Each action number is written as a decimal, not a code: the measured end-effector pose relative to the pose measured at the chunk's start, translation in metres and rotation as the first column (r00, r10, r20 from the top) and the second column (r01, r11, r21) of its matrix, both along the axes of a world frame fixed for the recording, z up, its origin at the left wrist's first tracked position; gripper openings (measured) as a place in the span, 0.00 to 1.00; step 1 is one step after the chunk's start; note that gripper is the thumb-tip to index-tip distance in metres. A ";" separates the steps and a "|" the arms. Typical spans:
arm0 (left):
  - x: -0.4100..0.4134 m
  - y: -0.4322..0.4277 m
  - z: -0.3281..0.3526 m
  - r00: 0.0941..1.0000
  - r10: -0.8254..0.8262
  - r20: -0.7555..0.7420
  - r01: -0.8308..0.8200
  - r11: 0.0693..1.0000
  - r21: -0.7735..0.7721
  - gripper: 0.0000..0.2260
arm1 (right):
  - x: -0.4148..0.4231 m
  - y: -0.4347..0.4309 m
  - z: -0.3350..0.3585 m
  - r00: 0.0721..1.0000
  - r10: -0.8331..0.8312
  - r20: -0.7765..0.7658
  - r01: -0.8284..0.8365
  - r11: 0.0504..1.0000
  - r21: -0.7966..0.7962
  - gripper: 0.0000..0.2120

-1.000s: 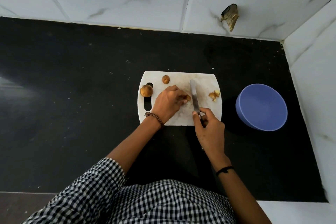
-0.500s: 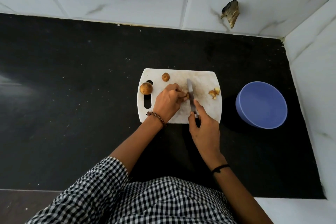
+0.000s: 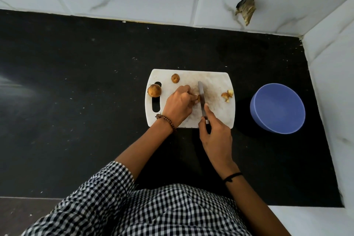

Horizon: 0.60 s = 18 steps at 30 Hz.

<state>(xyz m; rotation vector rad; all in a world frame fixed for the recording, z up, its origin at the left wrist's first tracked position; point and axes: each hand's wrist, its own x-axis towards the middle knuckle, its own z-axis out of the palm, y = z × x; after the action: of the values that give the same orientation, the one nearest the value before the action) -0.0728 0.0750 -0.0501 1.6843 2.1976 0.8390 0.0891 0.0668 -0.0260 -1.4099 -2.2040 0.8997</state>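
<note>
Slicing under way on the white cutting board (image 3: pixel 216 82), set on the black surface (image 3: pixel 76 101). At the board's left edge, lying over the handle slot, a whole round potato (image 3: pixel 154 90); just right of it and nearer the wall, a smaller potato (image 3: pixel 175 78); both loose and untouched. Next, the left hand (image 3: pixel 179 106), fingers curled down and pinching the potato piece (image 3: pixel 197 98) mid-board, hard against the left face of the knife (image 3: pixel 201 97). Then the right hand (image 3: pixel 215 136), closed round the handle at the board's near edge, forefinger stretched along the spine, blade pointing away toward the wall. Further right, a few cut chunks (image 3: pixel 228 96) near the board's right edge, and apart from the board, on the surface, a blue bowl (image 3: pixel 277 108). Likely trouble from here: a nicked fingertip, from the piece rolling on its rounded skin or from a stroke drifting left, with so little potato left between fingers and edge. Lesser risk: the round potato over the slot knocked off the board by the left wrist. As for the piece itself: small, brown-skinned, seemingly paler at the cut side, mostly hidden beneath the fingertips, so exact shape hard to tell.
</note>
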 end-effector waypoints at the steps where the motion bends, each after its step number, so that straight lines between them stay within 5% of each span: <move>1: 0.000 0.000 0.000 1.000 -0.003 0.000 0.003 1.000 0.004 0.06 | 0.000 0.000 -0.001 1.000 0.008 0.008 -0.008 1.000 0.007 0.22; 18: -0.004 0.002 0.001 0.998 -0.055 0.002 0.055 0.998 0.002 0.07 | -0.007 0.004 -0.011 0.990 0.038 0.136 -0.050 0.995 0.086 0.24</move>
<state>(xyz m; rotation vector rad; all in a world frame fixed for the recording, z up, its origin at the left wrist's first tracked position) -0.0771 0.0767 -0.0486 1.7363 2.1393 0.8281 0.0820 0.0708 -0.0375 -1.4238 -2.3514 0.7303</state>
